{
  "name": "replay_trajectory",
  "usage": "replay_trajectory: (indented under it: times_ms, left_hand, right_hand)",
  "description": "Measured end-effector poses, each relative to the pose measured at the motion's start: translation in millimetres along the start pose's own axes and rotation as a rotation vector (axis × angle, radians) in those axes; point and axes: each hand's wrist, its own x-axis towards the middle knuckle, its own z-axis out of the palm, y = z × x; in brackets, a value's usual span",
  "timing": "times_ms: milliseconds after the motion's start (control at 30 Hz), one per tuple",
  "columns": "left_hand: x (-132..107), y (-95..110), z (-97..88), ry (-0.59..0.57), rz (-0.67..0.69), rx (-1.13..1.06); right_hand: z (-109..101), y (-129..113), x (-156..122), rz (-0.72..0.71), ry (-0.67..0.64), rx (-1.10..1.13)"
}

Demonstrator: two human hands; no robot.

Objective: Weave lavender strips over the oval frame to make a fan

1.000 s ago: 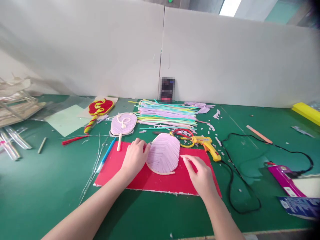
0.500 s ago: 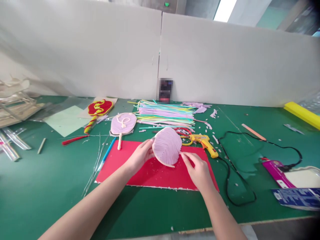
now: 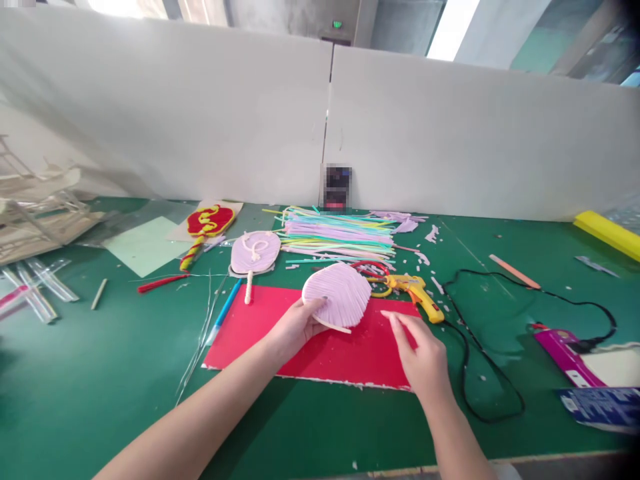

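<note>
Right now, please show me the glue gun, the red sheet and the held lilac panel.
Glue gun [image 3: 425,298]: head view, upper handle.
Red sheet [image 3: 350,363]: head view, bare lower part.
Lilac panel [image 3: 345,293]: head view, ribbed face.

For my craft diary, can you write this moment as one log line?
left hand: holds purple disc | right hand: beside disc, not touching | red sheet: under disc | glue gun: lying beyond right hand
</note>
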Motion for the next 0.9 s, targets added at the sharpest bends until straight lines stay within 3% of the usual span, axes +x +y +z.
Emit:
replay_trajectory:
  times_ms: [267,400,633,767,900]
  left_hand:
    - [1,0,-2.0,0.018,-0.011,-0.078]
    - [0,-1,-3.2,0.01,0.033,-0.075]
    - [0,23,14.0,-0.051,0.239,-0.093]
    - [9,41,27.0,-0.115,0.304,-0.063]
    - [9,47,32.3,-0.104,0.252,-0.083]
  right_hand:
    - [-28,51,42,0.218,0.041,-0.229]
    - [-23,75,58,0.328,-0.003,-0.337]
    - [-7,81,48,0.362,0.029,-0.375]
    - [-5,86,42,0.384,-0.057,-0.503]
    - [-1,90,41,0.44,-0.187,-0.527]
